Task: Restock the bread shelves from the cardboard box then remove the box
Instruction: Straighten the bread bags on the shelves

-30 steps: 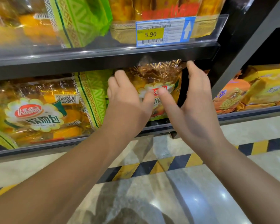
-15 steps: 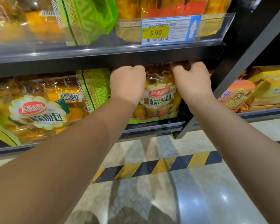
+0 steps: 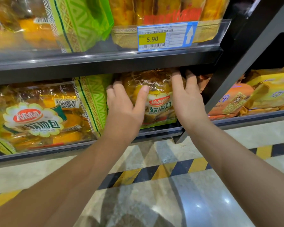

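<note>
Left hand (image 3: 123, 108) grips bread bag (image 3: 157, 102) on lower shelf (image 3: 159, 132), thumb across front; right hand (image 3: 187, 99) presses flat-fingered against its right side.

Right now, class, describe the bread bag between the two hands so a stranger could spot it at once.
Find the 5.90 price tag on the upper shelf. Below it, on the lower shelf beside the dark post, stands a golden bread bag. Unlike its neighbours, it has the left hand and right hand on its sides.
</note>
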Action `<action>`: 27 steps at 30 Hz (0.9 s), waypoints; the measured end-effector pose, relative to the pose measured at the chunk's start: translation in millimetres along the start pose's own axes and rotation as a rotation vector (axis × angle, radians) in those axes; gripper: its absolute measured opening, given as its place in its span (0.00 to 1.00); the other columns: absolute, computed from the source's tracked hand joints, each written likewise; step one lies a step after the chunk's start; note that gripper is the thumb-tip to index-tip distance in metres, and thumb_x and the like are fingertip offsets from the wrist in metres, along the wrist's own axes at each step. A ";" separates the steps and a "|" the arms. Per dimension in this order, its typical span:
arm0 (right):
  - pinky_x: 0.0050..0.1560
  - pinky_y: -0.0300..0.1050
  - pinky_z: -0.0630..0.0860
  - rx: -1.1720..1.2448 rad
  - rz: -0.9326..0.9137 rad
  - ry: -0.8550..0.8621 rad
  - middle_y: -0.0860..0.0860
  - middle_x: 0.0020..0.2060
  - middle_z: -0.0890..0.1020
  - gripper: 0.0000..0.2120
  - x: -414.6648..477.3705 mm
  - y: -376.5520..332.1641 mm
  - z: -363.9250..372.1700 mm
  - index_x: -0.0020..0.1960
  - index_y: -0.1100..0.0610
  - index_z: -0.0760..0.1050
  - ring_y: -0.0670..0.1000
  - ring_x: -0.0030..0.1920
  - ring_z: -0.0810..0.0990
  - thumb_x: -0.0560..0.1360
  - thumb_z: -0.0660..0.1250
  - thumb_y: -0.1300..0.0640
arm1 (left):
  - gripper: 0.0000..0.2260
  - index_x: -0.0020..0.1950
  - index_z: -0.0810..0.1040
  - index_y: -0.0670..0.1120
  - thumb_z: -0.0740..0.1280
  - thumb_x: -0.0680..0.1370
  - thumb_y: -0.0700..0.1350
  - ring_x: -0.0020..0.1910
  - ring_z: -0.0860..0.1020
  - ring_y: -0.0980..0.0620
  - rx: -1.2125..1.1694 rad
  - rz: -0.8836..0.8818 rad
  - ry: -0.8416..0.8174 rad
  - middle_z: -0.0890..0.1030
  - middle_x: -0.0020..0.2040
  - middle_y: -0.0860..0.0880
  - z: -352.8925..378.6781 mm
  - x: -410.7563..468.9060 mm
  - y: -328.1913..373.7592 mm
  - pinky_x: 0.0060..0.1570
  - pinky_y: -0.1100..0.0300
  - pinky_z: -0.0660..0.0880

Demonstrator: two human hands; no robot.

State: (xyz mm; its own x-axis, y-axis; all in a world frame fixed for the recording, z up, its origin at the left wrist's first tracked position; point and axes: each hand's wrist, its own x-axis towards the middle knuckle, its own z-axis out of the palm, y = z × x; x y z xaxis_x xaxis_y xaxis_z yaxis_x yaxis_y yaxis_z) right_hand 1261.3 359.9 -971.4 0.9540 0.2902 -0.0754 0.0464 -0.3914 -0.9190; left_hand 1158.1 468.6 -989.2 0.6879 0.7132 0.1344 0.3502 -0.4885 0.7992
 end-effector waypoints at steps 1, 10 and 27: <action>0.64 0.49 0.68 -0.022 0.025 -0.017 0.47 0.73 0.69 0.28 -1.8 2.8 -0.4 0.79 0.48 0.60 0.50 0.67 0.71 0.83 0.52 0.37 | 0.28 0.74 0.64 0.43 0.63 0.81 0.61 0.62 0.69 0.49 0.019 -0.014 -0.015 0.67 0.62 0.47 1.0 -2.3 -2.0 0.59 0.61 0.66; 0.65 0.54 0.67 -0.136 0.177 -0.162 0.51 0.76 0.69 0.34 -4.7 9.5 -8.5 0.82 0.45 0.54 0.56 0.73 0.69 0.81 0.46 0.30 | 0.32 0.79 0.58 0.44 0.68 0.81 0.55 0.67 0.70 0.51 0.088 -0.117 -0.113 0.69 0.72 0.47 4.5 4.4 -16.0 0.59 0.60 0.69; 0.60 0.46 0.68 -0.427 -0.049 -0.405 0.47 0.71 0.76 0.28 -91.0 15.3 41.5 0.75 0.51 0.70 0.50 0.69 0.74 0.81 0.58 0.37 | 0.28 0.80 0.64 0.50 0.69 0.82 0.51 0.70 0.72 0.56 0.053 -0.219 -0.695 0.71 0.71 0.54 -110.6 -53.8 -77.8 0.69 0.56 0.72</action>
State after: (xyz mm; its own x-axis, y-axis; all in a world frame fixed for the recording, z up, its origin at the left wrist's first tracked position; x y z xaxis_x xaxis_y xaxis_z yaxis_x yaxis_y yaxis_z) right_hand 1163.0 363.7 -994.7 0.7627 0.5942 -0.2555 0.2829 -0.6617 -0.6944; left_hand 1023.5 523.9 -993.9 0.8368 0.3223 -0.4427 0.5447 -0.4075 0.7330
